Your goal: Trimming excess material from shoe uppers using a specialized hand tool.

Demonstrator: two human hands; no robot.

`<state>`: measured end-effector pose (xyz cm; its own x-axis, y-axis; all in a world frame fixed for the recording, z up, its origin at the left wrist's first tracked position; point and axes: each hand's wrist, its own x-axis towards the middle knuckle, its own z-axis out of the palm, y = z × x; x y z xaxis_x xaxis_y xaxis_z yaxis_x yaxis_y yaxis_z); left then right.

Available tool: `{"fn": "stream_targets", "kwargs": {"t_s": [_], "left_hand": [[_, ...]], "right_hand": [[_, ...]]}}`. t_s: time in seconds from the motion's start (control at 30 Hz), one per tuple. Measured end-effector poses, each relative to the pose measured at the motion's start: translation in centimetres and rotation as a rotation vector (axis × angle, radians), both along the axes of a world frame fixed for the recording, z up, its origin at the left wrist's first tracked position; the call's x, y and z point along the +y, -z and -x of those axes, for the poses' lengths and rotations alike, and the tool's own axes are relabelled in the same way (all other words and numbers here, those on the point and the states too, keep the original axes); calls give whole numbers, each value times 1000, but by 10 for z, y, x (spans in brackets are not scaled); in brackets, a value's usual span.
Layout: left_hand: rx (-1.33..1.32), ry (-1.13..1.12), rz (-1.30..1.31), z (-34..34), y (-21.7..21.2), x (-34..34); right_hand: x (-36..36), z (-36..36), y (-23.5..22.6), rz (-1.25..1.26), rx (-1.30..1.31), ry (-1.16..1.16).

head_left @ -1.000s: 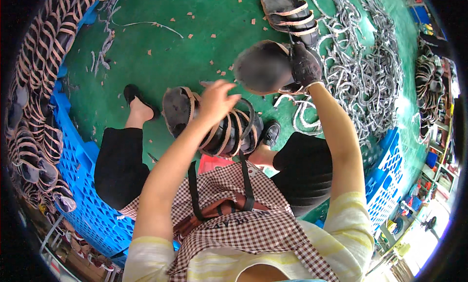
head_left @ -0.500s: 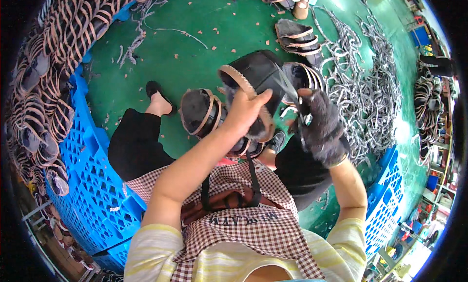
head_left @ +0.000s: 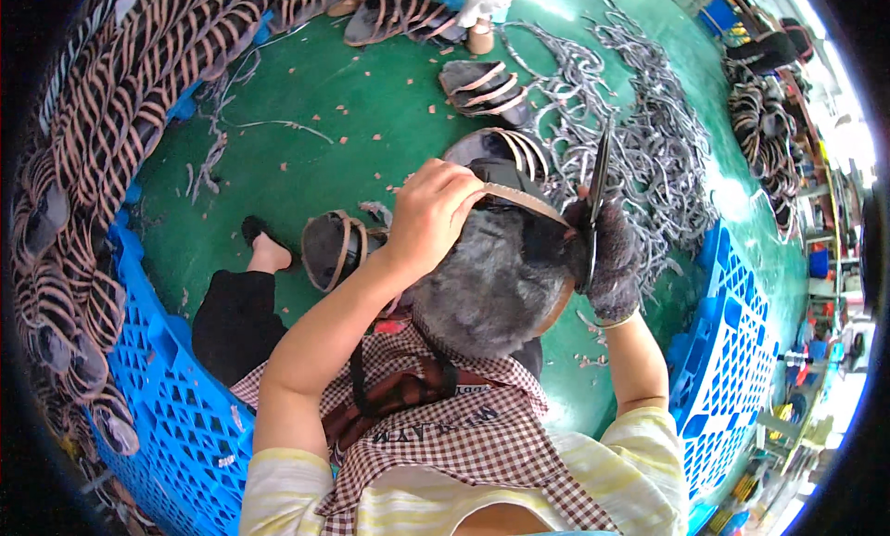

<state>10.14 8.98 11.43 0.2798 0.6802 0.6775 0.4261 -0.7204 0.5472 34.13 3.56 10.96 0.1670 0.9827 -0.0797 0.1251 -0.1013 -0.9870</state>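
A fur-lined slipper (head_left: 482,290) is between my hands, its grey furry inside facing up and its tan-edged dark upper at the far side. My bare left hand (head_left: 434,213) pinches the upper's edge at its left end. In a dark fuzzy glove, my right hand (head_left: 612,262) is closed on a pair of scissors (head_left: 599,179), blades pointing away from me. The gloved fingers are at the right end of the tan edge; whether they also grip the slipper I cannot tell. Nested slippers (head_left: 324,248) stand on the floor left of my knees, partly hidden by my arm.
More nested slippers (head_left: 487,86) stand ahead, beside a heap of grey fuzzy strips (head_left: 640,109). Blue plastic pallets (head_left: 176,378) flank me; another pallet (head_left: 732,360) is at right. Rows of slippers (head_left: 102,119) fill the left side. Small tan scraps dot the green floor.
The slipper has been turned so its furry inside faces up, and lowered toward my lap. My left hand now pinches its far edge. The scissors have swung to point away. The view has shifted right.
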Motion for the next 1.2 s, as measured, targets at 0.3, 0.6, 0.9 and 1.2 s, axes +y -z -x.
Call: {"fn": "stream_targets", "kwargs": {"t_s": [0.3,0.6,0.9,1.2], "left_hand": [[232,201,227,-35,3,13],[312,129,444,27,39,8],[-739,5,1083,17,-23,5],[-852,-53,861,93,-22,-10]], "right_hand": [[12,-41,6,-230,-851,-257],[-2,-50,49,44,2,-319],[13,5,-8,-192,411,-349],[22,30,-33,-629,-702,-110]]}}
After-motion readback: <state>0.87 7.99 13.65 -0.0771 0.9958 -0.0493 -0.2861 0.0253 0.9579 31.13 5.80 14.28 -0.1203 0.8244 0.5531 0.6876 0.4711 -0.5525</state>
